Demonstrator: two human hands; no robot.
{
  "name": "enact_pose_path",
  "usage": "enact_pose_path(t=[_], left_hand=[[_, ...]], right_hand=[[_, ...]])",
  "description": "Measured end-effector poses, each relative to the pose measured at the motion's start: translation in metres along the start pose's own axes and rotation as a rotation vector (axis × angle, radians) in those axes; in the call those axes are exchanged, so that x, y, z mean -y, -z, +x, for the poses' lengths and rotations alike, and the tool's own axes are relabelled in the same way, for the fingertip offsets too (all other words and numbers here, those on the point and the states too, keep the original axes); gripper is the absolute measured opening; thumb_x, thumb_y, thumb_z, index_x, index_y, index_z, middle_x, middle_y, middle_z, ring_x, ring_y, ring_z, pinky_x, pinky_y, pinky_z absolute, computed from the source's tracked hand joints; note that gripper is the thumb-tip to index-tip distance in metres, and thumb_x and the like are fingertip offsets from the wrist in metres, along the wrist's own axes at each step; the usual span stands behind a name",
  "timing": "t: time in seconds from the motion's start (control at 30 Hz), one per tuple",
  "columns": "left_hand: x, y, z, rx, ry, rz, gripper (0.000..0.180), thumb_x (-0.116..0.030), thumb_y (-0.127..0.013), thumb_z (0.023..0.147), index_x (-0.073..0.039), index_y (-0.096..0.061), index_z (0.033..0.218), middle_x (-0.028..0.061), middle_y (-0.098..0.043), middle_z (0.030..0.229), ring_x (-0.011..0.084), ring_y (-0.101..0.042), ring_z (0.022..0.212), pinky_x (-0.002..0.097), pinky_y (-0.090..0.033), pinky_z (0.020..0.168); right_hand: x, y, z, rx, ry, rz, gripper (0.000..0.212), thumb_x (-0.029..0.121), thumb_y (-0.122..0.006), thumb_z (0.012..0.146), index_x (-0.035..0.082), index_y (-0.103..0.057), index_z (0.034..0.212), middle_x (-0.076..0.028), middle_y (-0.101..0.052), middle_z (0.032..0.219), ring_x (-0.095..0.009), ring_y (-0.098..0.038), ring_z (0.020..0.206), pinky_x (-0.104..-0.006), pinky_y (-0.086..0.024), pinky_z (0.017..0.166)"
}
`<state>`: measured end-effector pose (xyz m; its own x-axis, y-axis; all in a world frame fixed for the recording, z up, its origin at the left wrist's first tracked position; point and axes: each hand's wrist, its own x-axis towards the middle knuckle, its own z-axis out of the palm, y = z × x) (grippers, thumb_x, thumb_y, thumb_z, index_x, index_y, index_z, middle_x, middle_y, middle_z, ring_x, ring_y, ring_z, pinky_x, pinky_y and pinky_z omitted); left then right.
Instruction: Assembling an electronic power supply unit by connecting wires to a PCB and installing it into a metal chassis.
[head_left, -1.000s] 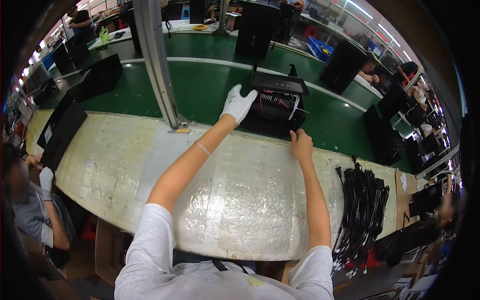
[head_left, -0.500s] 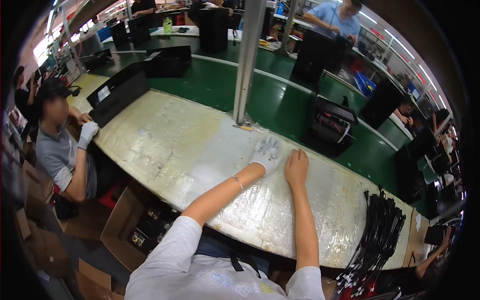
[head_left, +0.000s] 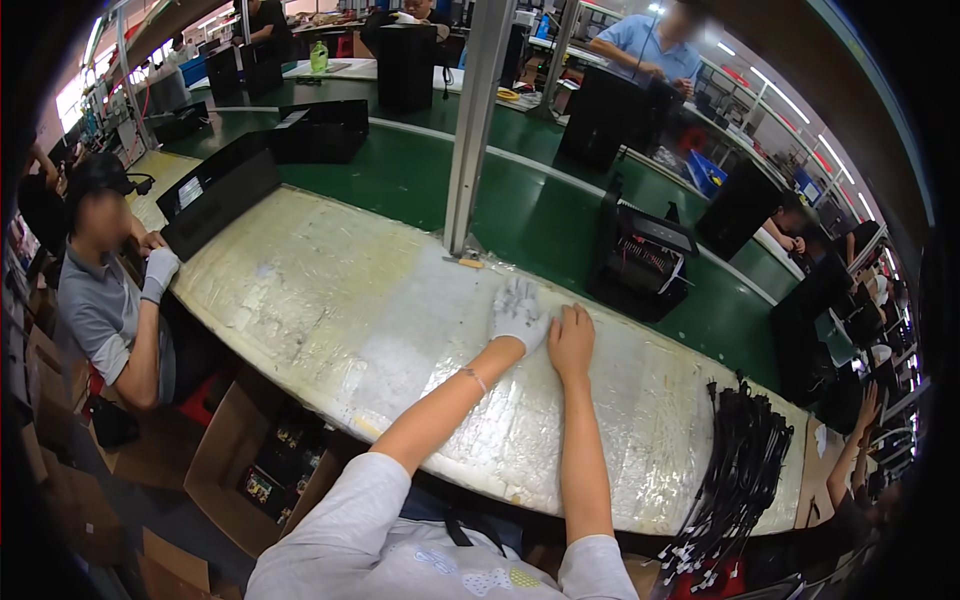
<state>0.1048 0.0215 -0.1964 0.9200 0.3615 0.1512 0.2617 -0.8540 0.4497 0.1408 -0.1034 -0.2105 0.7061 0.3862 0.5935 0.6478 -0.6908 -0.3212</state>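
Both hands lie flat on the worktable [head_left: 330,300], a long bench covered in wrinkled clear film. The left hand [head_left: 517,312] wears a white glove, fingers spread and relaxed, palm down on the film, grasping nothing. The right hand [head_left: 570,340] is bare, also palm down and released, just beside the left; the 2 appear to touch at the thumb side, though the view is too small to confirm.

Nearest item: an open black computer case [head_left: 642,262], standing on the green conveyor belt [head_left: 540,215] just beyond the table edge, ahead and to the right of the hands and apart from them. Its open side shows internal wiring.

A grey upright post [head_left: 478,120] rises at the table's far edge, left of the case. A bundle of black cables [head_left: 735,470] lies at the right end of the table, well apart from the hands. More black cases stand along the belt. A seated person in a grey shirt [head_left: 95,300], 1 gloved hand raised, sits at the left end. Cardboard boxes [head_left: 250,460] sit under the table.
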Motion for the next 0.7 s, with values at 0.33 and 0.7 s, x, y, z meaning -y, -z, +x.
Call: enact_pose_path(t=[0.33, 0.7], left_hand=[[-0.002, -0.003, 0.001, 0.012, -0.154, 0.045, 0.059, -0.037, -0.041, 0.095, -0.001, -0.042, 0.142, 0.0186, -0.036, 0.151, 0.0320, -0.028, 0.142, 0.0433, -0.016, 0.118], [0.010, -0.004, 0.001, 0.078, -0.157, 0.049, 0.059, -0.035, -0.038, 0.096, -0.002, -0.038, 0.144, 0.0165, -0.031, 0.154, 0.0321, -0.022, 0.145, 0.0435, -0.011, 0.119]], right_hand=[[-0.004, -0.001, 0.005, -0.002, -0.028, 0.083, 0.030, 0.015, -0.061, 0.084, 0.000, -0.060, 0.110, -0.022, -0.056, 0.123, -0.040, -0.049, 0.117, -0.0476, -0.039, 0.100], [0.104, 0.143, 0.051, -0.181, 0.109, 0.349, 0.037, 0.006, -0.063, 0.085, -0.004, -0.055, 0.120, -0.024, -0.051, 0.130, -0.040, -0.046, 0.123, -0.0441, -0.038, 0.104]])
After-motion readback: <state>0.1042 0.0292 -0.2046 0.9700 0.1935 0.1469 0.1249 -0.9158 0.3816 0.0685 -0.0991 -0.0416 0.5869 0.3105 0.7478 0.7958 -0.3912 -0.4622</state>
